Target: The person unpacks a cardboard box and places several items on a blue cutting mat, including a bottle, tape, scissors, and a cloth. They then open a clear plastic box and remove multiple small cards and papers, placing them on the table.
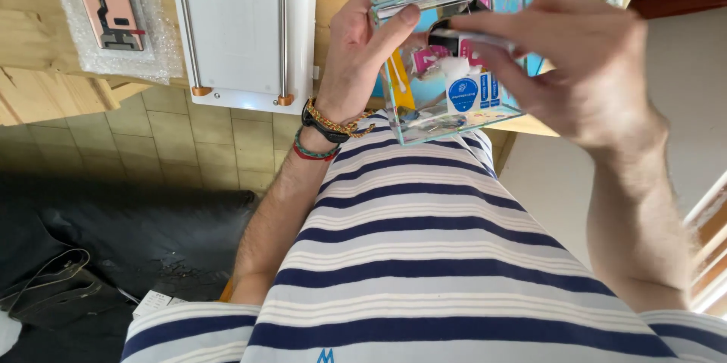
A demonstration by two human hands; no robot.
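Bright, even daylight fills the frame, strongest at the right, where the pale wall and the window edge at the lower right wash out. The white device (242, 22) at the upper middle is nearly blown out, with faint glare on its face. The clear plastic box (447, 52) carries sheen along its edges. The lower left lies in deep shadow. The right hand (583, 68) is slightly blurred. Wide-angle bending curves the frame's edges.

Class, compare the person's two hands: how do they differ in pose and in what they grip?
The left hand clasps the clear plastic box by its side; the right hand pinches a thin tool over it. The left wrist wears bracelets; the right is bare. Both are raised above the striped shirt.
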